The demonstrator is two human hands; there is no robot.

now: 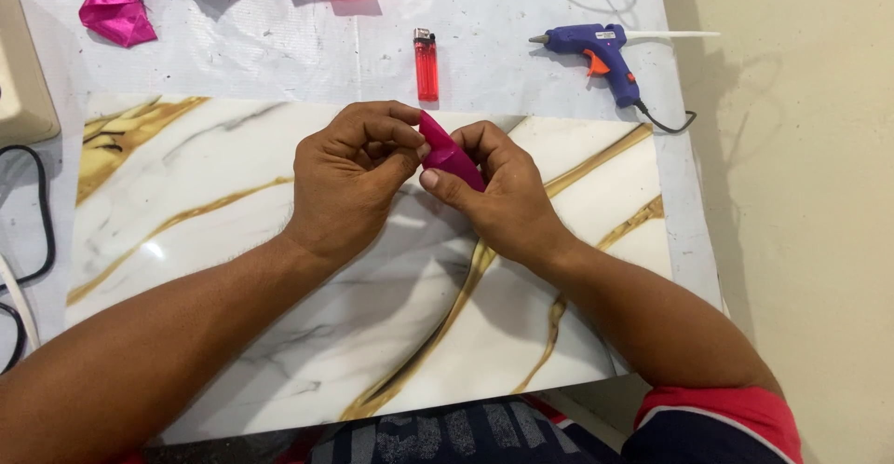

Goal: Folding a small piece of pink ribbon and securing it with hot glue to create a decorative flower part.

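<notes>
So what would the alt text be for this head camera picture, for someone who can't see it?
Two bare hands, left hand and right hand, pinch a small folded magenta piece between them above a white and gold marbled board. Behind it lie a red lighter, a blue glue gun and pink and purple scraps.

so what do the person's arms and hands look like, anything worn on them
Both hands are bare: the left hand and the right hand show no gloves, rings or watch. The forearms are bare too, with some hair. The only clothing on an arm is a red short sleeve with a thin white stripe over dark blue, at the right upper arm. No left sleeve is in view.
</notes>
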